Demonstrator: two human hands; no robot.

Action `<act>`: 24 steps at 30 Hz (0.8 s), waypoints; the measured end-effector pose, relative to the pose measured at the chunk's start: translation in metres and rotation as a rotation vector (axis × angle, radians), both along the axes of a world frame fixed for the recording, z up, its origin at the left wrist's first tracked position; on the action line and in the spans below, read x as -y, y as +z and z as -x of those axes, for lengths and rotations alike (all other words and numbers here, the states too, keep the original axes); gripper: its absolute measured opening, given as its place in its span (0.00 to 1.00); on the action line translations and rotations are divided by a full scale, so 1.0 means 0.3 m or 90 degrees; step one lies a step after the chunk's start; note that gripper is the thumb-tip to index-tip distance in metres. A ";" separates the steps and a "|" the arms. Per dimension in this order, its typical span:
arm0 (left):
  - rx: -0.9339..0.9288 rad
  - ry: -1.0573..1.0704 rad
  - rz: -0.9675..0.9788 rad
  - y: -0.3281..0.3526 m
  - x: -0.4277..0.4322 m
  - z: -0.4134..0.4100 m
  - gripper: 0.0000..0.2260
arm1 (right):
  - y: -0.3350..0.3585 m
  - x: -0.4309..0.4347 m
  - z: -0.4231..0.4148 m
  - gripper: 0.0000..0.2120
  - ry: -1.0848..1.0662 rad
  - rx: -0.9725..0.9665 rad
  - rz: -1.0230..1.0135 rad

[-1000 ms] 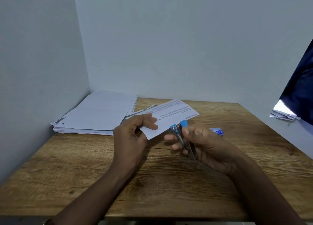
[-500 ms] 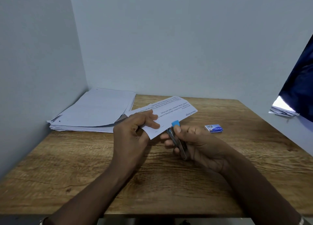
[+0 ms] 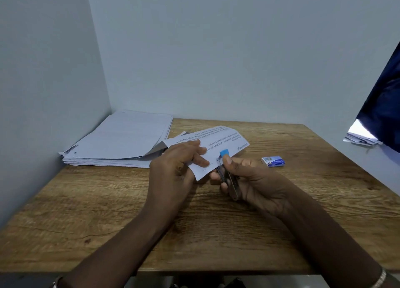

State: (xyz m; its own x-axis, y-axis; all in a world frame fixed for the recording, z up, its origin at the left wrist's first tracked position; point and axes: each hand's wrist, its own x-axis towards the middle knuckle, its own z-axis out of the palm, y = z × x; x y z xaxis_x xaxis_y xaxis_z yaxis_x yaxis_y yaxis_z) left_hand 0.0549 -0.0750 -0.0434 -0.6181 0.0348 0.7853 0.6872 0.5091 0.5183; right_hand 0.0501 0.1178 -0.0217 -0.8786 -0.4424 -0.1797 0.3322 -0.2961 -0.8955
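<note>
Two hands at work over the bench (image 3: 216, 240), and we sweep from the left. Far left, in the wall corner, we see a thick stack of white sheets (image 3: 123, 138), its near right corner curled up. Next comes the left hand (image 3: 173, 168): its fingers (image 3: 194, 155) are curled round a folded printed sheet (image 3: 218, 147), holding it raised off the bench beside the stack. The print faces us upside down, and we spot two short dark marks near the sheet's lower edge. Right at that edge sits the stapler (image 3: 228, 179), slim metal with a blue cap, its nose touching the sheet. The right hand (image 3: 257, 183) grips it, thumb pressing on the blue cap, the other fingers wrapped beneath the body. We cannot tell whether the paper lies between the stapler's arms. Further right, a small blue and white box (image 3: 273, 162) rests on the bench, near the right hand but apart from it. At the far right edge we catch dark blue cloth (image 3: 385, 105) above loose papers (image 3: 359, 136).
</note>
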 end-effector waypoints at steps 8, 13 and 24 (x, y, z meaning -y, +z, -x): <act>-0.013 -0.019 0.006 -0.001 -0.002 0.002 0.17 | -0.025 0.005 0.008 0.11 -0.047 -0.039 -0.074; -0.009 -0.005 0.038 -0.010 -0.004 0.003 0.16 | -0.032 0.014 0.007 0.11 -0.075 -0.039 -0.061; 0.061 0.035 -0.091 0.009 0.009 0.012 0.09 | -0.006 0.006 -0.007 0.24 -0.033 -0.078 0.015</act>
